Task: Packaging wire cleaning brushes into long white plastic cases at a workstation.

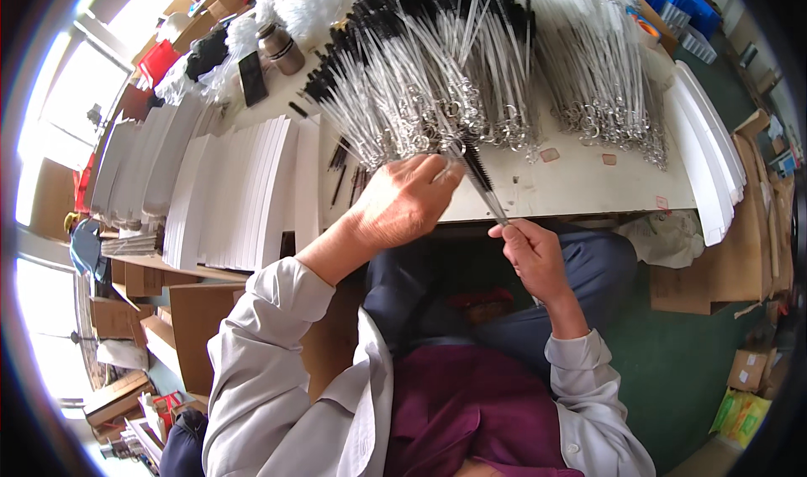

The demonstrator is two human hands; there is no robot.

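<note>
A big pile of thin wire-handled brushes [403, 82] with black bristles lies across the table, its looped wire ends toward me. At the table's front edge, my right hand [538, 257] pinches the lower end of a few brushes [477, 168]. They slant up and leftward, black bristles showing along their upper part. Just left of them is my left hand [410, 198], its back upward and fingers curled in by the looped ends of the pile. Its fingertips are partly hidden, so what they hold is unclear.
Stacks of folded white card [239, 191] stand at the left, more white card [704, 153] at the right edge. Another brush pile [597, 73] lies right of the first. A phone [251, 79] and a metal flask [280, 50] sit far left. An open cardboard box [714, 267] stands right.
</note>
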